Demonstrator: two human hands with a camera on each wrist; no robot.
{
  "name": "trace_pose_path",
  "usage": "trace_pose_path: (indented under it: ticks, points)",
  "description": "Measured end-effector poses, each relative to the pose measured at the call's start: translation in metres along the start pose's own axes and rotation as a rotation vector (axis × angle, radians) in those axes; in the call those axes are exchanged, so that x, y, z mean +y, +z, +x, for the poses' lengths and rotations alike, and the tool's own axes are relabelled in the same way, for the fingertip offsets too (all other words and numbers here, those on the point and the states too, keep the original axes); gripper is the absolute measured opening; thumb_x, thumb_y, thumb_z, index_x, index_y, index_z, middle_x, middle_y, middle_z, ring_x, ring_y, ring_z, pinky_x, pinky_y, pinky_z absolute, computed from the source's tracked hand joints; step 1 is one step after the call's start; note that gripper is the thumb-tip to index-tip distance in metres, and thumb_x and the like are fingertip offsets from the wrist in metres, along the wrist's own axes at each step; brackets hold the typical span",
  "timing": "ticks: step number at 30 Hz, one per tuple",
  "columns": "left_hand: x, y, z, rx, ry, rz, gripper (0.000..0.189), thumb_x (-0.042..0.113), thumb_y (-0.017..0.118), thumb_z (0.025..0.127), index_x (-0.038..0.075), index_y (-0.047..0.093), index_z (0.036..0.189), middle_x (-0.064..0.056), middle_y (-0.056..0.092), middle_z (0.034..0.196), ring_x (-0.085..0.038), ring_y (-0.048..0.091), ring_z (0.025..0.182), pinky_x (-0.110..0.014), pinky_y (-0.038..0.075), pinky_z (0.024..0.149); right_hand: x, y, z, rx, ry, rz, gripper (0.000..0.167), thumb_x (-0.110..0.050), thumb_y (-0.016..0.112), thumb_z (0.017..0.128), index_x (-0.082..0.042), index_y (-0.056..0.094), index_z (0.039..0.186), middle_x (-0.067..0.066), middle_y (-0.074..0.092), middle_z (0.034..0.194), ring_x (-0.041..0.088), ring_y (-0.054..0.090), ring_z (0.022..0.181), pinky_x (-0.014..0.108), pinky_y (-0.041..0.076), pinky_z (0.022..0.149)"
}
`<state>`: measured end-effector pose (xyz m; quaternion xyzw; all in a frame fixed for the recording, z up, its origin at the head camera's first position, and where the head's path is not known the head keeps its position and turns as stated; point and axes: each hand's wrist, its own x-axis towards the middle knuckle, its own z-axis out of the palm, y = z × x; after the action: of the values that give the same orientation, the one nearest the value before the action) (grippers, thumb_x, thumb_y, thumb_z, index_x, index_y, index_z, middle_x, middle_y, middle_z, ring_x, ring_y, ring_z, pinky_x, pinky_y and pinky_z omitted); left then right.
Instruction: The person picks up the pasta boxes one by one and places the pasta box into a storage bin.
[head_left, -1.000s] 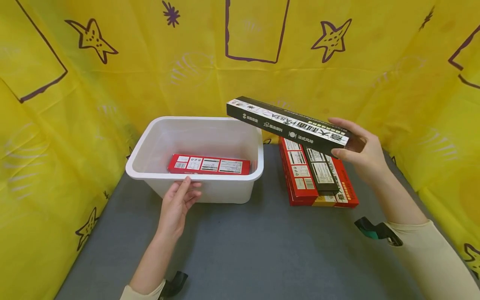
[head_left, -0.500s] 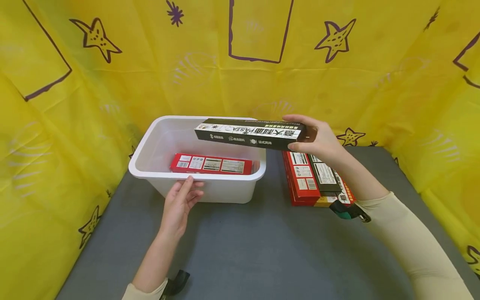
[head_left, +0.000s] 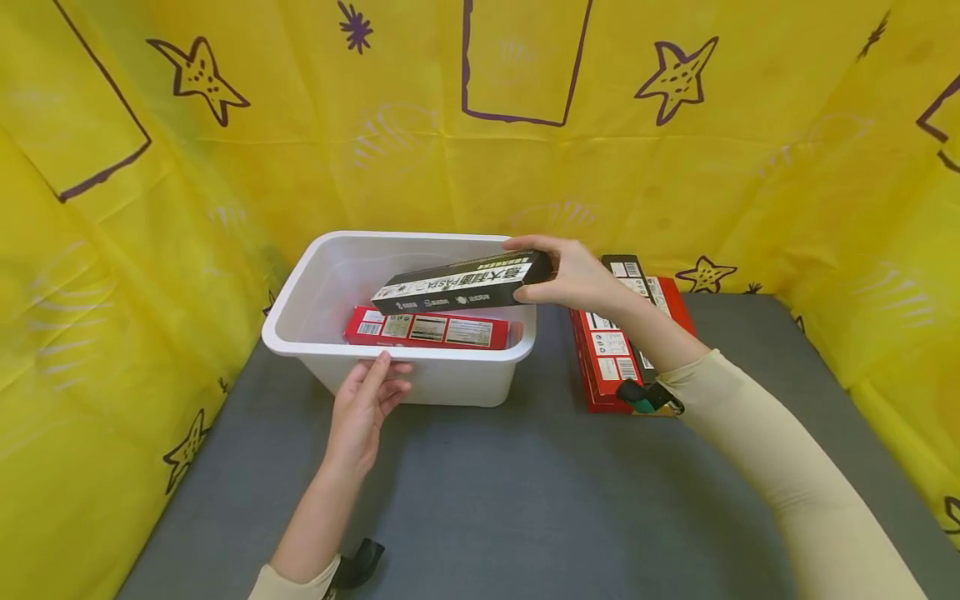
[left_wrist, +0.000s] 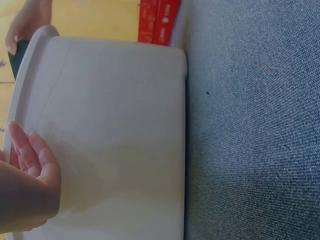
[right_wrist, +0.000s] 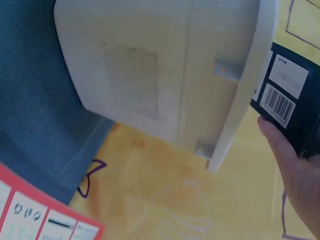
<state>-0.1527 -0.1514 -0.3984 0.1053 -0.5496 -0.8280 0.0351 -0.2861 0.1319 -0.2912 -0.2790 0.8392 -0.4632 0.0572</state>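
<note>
My right hand (head_left: 564,271) grips a black pasta box (head_left: 461,283) by its right end. The box slants down to the left inside the white plastic bin (head_left: 300,346), its left end low above a red box (head_left: 431,328) that lies along the bin's front wall. In the right wrist view the black box's barcoded end (right_wrist: 282,92) shows beside the bin's rim, with the thumb at its edge. My left hand (head_left: 365,408) holds the bin's front rim, thumb on top and fingers beneath it against the outer wall, as the left wrist view shows.
To the right of the bin, red boxes (head_left: 611,367) and black boxes (head_left: 621,265) are stacked on the grey tabletop (head_left: 510,500), partly hidden by the right forearm. A yellow cloth (head_left: 510,175) with drawn starfish hangs behind and on both sides.
My right hand has carried the black pasta box leftward from over the stack and lowered its left end into the bin. The left hand keeps its place on the rim.
</note>
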Motion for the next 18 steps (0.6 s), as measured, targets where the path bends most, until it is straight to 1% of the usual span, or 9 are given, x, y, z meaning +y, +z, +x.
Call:
trace_pose_path:
  ticks: [1,3,6,10,14,18]
  points:
    - [0.000,0.000,0.000,0.002,0.002,-0.001,0.016,0.028,0.058,0.100,0.012,0.059,0.099,0.003,0.072,0.085,-0.010,0.066,0.070,-0.027,0.054,0.082,0.000,0.003,0.004,-0.011,-0.001,-0.014,0.061,-0.020,0.079,0.075,-0.021,0.059,0.133,0.002,0.067,0.102,0.018,0.055,0.079,0.032,0.045,0.069]
    - [0.000,0.000,0.000,0.003,0.003,0.001,0.017,0.028,0.058,0.099,0.012,0.059,0.099,0.003,0.072,0.085,-0.010,0.066,0.069,-0.027,0.054,0.081,-0.001,0.008,0.011,-0.028,-0.005,-0.046,0.061,-0.022,0.079,0.074,-0.022,0.060,0.132,0.000,0.067,0.107,0.017,0.058,0.083,0.032,0.046,0.073]
    - [0.000,0.001,0.000,0.000,0.007,0.004,0.017,0.028,0.058,0.099,0.011,0.059,0.099,0.003,0.072,0.084,-0.010,0.066,0.069,-0.027,0.054,0.081,-0.003,0.015,0.021,-0.055,-0.011,-0.091,0.062,-0.025,0.078,0.073,-0.022,0.060,0.132,0.001,0.068,0.103,0.017,0.059,0.086,0.032,0.046,0.075]
    - [0.000,0.001,0.000,0.000,0.007,0.008,0.017,0.027,0.058,0.100,0.010,0.058,0.100,0.003,0.072,0.084,-0.009,0.066,0.069,-0.026,0.054,0.080,-0.005,0.024,0.033,-0.098,-0.028,-0.156,0.060,-0.029,0.078,0.074,-0.022,0.060,0.132,-0.003,0.065,0.115,0.015,0.056,0.098,0.033,0.045,0.083]
    - [0.000,0.001,-0.001,0.005,0.007,0.007,0.016,0.027,0.058,0.100,0.011,0.058,0.100,0.003,0.072,0.083,-0.009,0.065,0.068,-0.026,0.054,0.079,-0.005,0.030,0.043,-0.149,-0.067,-0.212,0.062,-0.030,0.077,0.077,-0.017,0.059,0.134,-0.004,0.061,0.124,0.014,0.050,0.110,0.033,0.042,0.092]
    - [0.000,0.001,-0.001,0.005,0.013,0.001,0.016,0.027,0.058,0.100,0.011,0.058,0.098,0.003,0.071,0.082,-0.009,0.065,0.067,-0.026,0.054,0.078,-0.003,0.032,0.054,-0.207,-0.115,-0.270,0.063,-0.031,0.075,0.078,-0.012,0.056,0.135,-0.002,0.060,0.127,0.014,0.048,0.113,0.031,0.040,0.095]
